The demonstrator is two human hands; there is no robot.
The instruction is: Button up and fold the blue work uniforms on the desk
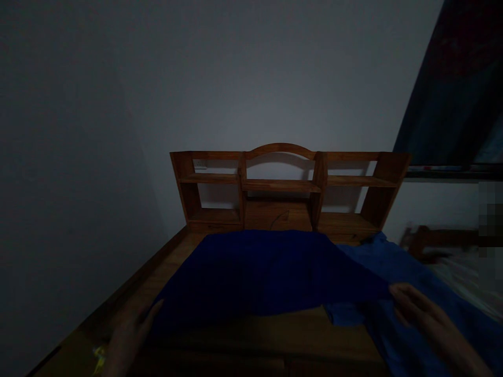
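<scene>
**Dark blue cloth spread on desk, both hands on its corners**

Clock centred on the dark blue cloth (255, 272). It sits mid-desk, dull and dark, far edge up by the foot of the wooden shelf unit (283, 186) at 12.

Left hand (131, 330): at 8, thumb and fingers nearly closed, near-left corner between them (fingertips partly lost in the dark, so exact finger placement: can't tell).

Right hand (426, 314): between 3 and 4, fingertips pinched together on the right corner. Cloth runs out to it in a taut, narrowing wedge.

Lighter blue garment (396, 267): at 3, rumpled, partly under that wedge in view, spilling toward 4. Contact between the two: can't tell.

Desk (298, 330): bare wood strip shows at 5 to 6.

Shelf unit: arched top rail, three bays; thin dark cord (280, 215) in front of the middle one. Wall socket (200, 164) at 11, seen through the left bay.

Edges: dark curtain (451, 99) at 2; small yellow item (99, 355) at 8, just beside the left hand in view, too blurred to identify.
</scene>
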